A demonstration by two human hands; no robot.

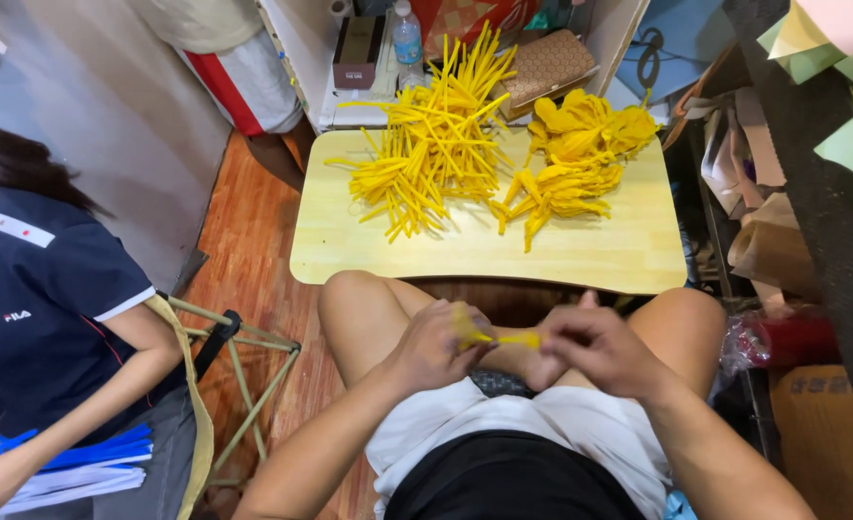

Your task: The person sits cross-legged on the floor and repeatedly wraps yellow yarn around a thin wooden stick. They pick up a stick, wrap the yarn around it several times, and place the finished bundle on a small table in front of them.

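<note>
Smooth pale wood table (pixel 580 260), matt yellow, perhaps paper, sticks (pixel 426 154)

Packages and labels in view:

1. Dark box (pixel 357 53): a brown-black rectangular carton standing on the white shelf behind the desk (pixel 580 258), at the shelf's left. A pale label strip runs across its front face.

2. Water bottle (pixel 407 37): clear plastic with a blue label band, upright on the same shelf, just beside the dark box on its right.

3. Cardboard box (pixel 821 433): plain brown, on the floor at the far right, partly cut off by the frame edge. Faint print on its top face is too small to tell.

4. Red wrapped package (pixel 783 339): a red item in clear plastic film, lying just above the cardboard box, right of the seated person's knee.
</note>
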